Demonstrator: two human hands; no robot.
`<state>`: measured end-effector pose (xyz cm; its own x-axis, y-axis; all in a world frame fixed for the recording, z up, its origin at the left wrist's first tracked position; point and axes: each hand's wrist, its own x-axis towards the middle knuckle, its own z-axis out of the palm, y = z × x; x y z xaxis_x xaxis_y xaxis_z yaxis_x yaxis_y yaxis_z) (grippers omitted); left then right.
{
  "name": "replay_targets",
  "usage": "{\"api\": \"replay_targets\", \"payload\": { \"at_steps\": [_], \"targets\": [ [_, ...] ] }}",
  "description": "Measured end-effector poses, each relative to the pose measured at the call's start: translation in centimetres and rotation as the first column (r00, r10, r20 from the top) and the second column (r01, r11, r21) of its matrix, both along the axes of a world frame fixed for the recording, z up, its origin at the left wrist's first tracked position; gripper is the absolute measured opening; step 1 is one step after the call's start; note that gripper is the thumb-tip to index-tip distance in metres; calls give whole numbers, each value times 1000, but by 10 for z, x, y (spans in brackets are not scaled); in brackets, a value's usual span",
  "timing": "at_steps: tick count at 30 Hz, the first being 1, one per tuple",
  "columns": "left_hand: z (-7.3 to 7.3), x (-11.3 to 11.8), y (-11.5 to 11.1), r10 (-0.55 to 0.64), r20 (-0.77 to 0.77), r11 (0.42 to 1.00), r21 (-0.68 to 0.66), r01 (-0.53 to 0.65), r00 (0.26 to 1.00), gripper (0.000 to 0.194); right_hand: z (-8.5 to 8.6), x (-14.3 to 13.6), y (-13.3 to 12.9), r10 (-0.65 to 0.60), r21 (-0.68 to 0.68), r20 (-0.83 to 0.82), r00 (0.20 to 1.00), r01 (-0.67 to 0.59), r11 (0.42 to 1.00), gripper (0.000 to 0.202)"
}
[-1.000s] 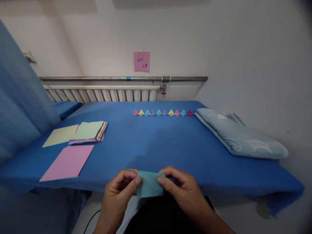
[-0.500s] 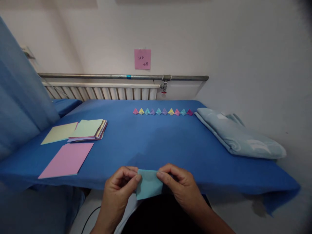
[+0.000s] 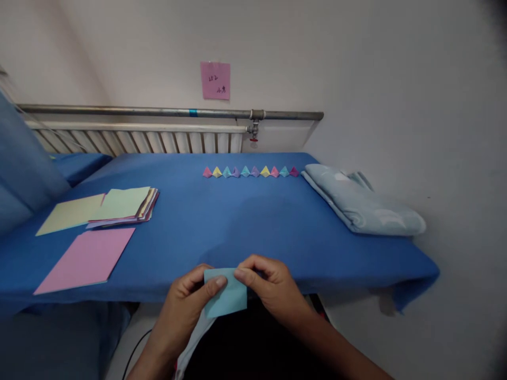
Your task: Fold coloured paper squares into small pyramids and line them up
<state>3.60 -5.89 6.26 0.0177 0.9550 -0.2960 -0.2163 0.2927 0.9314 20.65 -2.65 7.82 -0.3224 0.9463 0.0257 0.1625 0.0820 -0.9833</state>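
A light blue square of paper (image 3: 229, 301) is held between my two hands, just in front of the table's near edge. My left hand (image 3: 186, 298) grips its left side, the thumb flat on the front face and the fingers behind. At the upper right corner, my right hand (image 3: 269, 285) pinches the paper between thumb and fingers. Along the far part of the blue cloth stands a row of several small folded paper pieces (image 3: 245, 171) in pink, yellow, blue and purple.
On the left of the blue-covered table (image 3: 190, 221) lie a stack of coloured paper (image 3: 124, 203), yellow sheets (image 3: 71, 212) and pink sheets (image 3: 89, 258). A folded pale blue blanket (image 3: 364, 203) rests at the right. Behind are a radiator (image 3: 158, 141), a pipe (image 3: 138, 111) and a pink note (image 3: 216, 81).
The whole view has shifted, so the scene sits further left and slightly higher. My left thumb has slid further inward over the paper; my right hand still pinches its upper right corner.
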Motion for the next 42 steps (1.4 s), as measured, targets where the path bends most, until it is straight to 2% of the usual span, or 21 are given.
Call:
{"api": "replay_targets", "payload": {
  "at_steps": [3,5,10,15,18,23,27,29,34,38,42],
  "targets": [
    [-6,0,1,98,122,995,-23,-96,988,23,1,0,-1,51,-65,-51,997,-55,996,15],
    [-9,1,3,179,184,984,-19,-178,967,22,2,0,-3,83,-50,-32,996,-85,995,12],
    [-10,2,3,239,263,971,-38,-238,935,24,4,-2,-9,83,113,72,994,-91,989,16],
    [-12,3,4,272,341,962,-67,-266,900,26,3,-4,-10,47,219,91,995,-66,973,21],
    [-14,3,4,271,358,962,-77,-261,893,27,4,-5,-10,31,238,82,996,-50,970,23],
    [-14,2,4,239,310,970,-33,-240,920,24,8,-3,-8,35,169,71,997,-46,984,14],
    [-10,4,3,216,267,976,-65,-206,939,25,3,-2,-3,-20,193,77,997,5,981,25],
    [-10,5,4,200,253,979,-94,-181,947,26,-2,-2,-1,-12,138,64,998,4,990,25],
    [-15,7,8,195,259,979,-116,-170,946,25,-12,1,-1,90,-37,28,996,-88,995,24],
    [-16,8,7,137,238,986,-128,-109,962,31,-17,2,1,30,-70,28,999,-28,997,25],
    [-12,7,4,37,96,995,-92,-28,995,28,-21,3,5,-20,-118,2,1000,20,993,30]
  ]
}}
